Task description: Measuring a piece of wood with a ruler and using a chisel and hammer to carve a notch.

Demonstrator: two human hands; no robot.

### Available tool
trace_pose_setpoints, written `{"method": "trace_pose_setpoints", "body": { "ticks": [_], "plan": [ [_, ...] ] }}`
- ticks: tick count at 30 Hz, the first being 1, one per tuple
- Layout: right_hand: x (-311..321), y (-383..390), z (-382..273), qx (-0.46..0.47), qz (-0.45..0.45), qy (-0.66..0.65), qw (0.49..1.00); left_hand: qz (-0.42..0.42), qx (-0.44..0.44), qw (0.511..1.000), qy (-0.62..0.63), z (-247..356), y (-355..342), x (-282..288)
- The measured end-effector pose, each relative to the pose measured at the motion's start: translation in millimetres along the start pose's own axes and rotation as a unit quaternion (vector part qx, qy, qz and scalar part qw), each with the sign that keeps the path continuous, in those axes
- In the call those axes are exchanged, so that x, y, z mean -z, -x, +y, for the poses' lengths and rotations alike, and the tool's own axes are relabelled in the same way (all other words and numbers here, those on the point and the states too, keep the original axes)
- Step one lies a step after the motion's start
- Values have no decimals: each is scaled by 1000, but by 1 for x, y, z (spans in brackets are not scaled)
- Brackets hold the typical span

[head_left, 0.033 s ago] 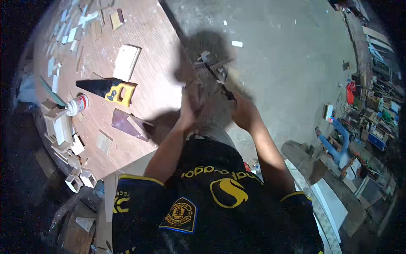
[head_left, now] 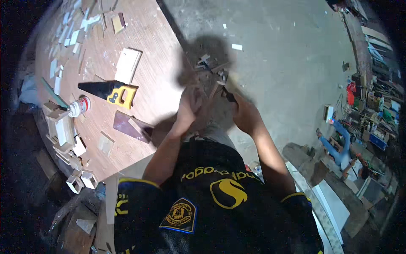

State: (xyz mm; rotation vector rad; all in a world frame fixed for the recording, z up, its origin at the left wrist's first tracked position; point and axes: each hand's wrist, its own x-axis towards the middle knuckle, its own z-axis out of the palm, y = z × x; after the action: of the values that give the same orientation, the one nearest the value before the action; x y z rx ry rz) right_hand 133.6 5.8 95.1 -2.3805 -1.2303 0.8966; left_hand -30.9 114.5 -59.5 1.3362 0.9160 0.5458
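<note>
My right hand (head_left: 247, 115) is closed round the dark handle (head_left: 230, 97) of a slim tool whose kind I cannot make out. Its tip points up and left, toward small wood pieces in the shadow. Across from it, at the table's right edge, my left hand (head_left: 189, 108) is curled, its fingers dim in shadow. Whatever it grips is not clear. A pale wood strip (head_left: 214, 90) lies between the two hands. Left of them, a handsaw (head_left: 122, 95) with a yellow and black handle rests flat on the wooden table (head_left: 154, 55).
White blocks (head_left: 128, 65), a purple-brown board (head_left: 129, 126) and a white tub (head_left: 79, 106) lie on the table. Box-shaped wood pieces (head_left: 82, 180) line its near left edge. Grey floor (head_left: 287, 76) spreads to the right, where a person (head_left: 344, 148) sits near cluttered shelves (head_left: 380, 118).
The slim tool's dark shaft, earlier seen reaching up and left, now shows less of its length. Both hands have shifted only slightly.
</note>
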Motion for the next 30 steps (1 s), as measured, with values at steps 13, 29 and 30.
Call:
{"method": "trace_pose_setpoints", "body": {
  "ticks": [13, 29, 30],
  "plan": [
    [80, 65, -51, 169, -23, -260, 950, -87, -53, 993, 56, 215, 75, 44],
    [96, 71, -76, 297, 78, -164, 937, 12, -109, 991, -79, 249, 128, 6],
    [96, 72, -77, 296, 81, -183, 934, 12, -130, 988, -84, 248, 127, 7]
  ]
}}
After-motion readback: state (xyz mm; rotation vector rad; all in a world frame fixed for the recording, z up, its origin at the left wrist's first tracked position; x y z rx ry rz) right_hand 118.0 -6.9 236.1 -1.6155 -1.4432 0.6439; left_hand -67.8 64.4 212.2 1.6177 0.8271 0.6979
